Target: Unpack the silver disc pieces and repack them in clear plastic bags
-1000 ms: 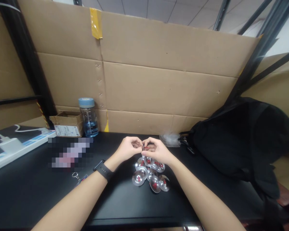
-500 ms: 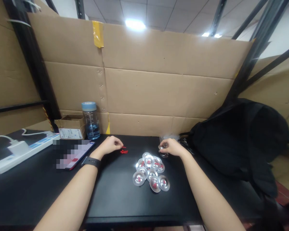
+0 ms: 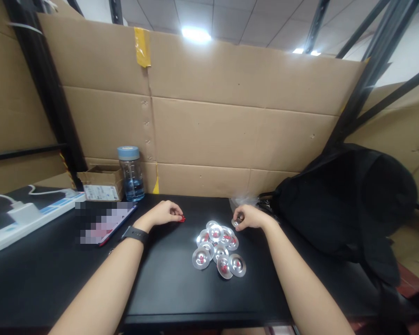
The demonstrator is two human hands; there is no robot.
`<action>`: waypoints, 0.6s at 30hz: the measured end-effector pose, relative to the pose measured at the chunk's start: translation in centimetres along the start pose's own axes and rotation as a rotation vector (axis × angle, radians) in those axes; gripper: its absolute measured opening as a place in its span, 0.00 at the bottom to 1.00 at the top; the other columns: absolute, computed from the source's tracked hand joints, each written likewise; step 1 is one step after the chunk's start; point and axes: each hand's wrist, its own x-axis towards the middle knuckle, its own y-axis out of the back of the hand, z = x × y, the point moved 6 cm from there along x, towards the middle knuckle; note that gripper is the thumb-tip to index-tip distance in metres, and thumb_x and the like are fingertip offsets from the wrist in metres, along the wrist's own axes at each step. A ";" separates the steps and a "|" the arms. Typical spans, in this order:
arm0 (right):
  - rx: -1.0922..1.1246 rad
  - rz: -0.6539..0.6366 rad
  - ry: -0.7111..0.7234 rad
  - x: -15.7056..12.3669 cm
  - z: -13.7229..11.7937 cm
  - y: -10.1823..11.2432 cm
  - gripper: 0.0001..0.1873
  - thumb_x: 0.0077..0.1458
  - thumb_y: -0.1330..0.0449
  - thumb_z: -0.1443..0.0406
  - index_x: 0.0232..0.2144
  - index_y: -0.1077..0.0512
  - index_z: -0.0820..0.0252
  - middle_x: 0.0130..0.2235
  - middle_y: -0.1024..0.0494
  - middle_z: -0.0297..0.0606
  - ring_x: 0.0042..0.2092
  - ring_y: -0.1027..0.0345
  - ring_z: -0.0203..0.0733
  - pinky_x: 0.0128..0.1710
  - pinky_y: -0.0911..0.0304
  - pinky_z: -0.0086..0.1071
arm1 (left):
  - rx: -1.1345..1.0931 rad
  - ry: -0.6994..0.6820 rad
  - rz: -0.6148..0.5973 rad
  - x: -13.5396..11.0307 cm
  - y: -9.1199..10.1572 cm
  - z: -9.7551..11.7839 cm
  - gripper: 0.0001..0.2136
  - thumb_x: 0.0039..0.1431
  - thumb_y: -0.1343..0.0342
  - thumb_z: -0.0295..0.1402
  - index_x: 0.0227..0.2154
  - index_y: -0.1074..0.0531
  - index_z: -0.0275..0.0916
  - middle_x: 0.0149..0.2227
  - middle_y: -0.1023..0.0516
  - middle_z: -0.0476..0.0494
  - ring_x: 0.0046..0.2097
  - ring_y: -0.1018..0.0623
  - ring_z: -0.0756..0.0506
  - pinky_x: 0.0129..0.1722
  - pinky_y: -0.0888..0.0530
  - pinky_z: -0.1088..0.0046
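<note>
My left hand (image 3: 169, 212) is closed in a pinch at the small thin red pieces (image 3: 183, 218) on the black table; its fingertips cover part of them. To the right, my right hand (image 3: 248, 217) grips a shiny round metal disc (image 3: 235, 223) between thumb and fingers, low over the tabletop. Between and nearer than the hands lies a loose, overlapping pile of similar metal discs (image 3: 215, 233) with wide flat rims and dished or domed middles. Red bits show at the centre of several, as on the disc (image 3: 201, 258) at the pile's left front.
A clear plastic bag (image 3: 243, 201) lies behind my right hand, and a black backpack (image 3: 342, 204) fills the right side. At left are a water bottle (image 3: 131, 174), a small cardboard box (image 3: 102, 184), a phone (image 3: 108, 224) and a white power strip (image 3: 42, 218). Cardboard (image 3: 209, 135) walls the back.
My left hand has shifted slightly right and down onto the red pieces. My right hand has moved a little right and down with its fingers round a disc. The pile stays as it was.
</note>
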 end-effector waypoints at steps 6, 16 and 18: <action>-0.011 -0.032 -0.032 -0.3 -0.1 0.0 0.17 0.33 0.26 0.61 0.29 0.22 0.60 0.29 0.22 0.33 0.32 0.30 0.40 0.30 0.39 0.28 | -0.005 0.004 0.000 0.1 -0.2 -0.1 0.14 0.53 0.39 0.43 0.37 0.19 0.40 0.33 0.16 0.46 0.36 0.19 0.45 0.37 0.26 0.75; 0.135 -0.061 0.306 -1.2 -8.3 -1.5 0.22 0.44 0.29 0.51 0.38 0.21 0.57 0.39 0.23 0.38 0.39 0.30 0.40 0.37 0.35 0.30 | 0.103 -0.059 0.067 0.1 -0.1 1.3 0.11 0.55 0.41 0.40 0.36 0.19 0.42 0.36 0.18 0.45 0.38 0.20 0.45 0.40 0.27 0.73; 0.073 -0.039 0.329 -1.2 -9.2 -2.0 0.21 0.44 0.29 0.51 0.37 0.21 0.57 0.39 0.24 0.38 0.39 0.31 0.41 0.38 0.36 0.30 | 0.165 -0.102 0.148 0.1 0.2 2.1 0.10 0.55 0.41 0.39 0.36 0.19 0.42 0.39 0.19 0.44 0.41 0.21 0.44 0.44 0.27 0.71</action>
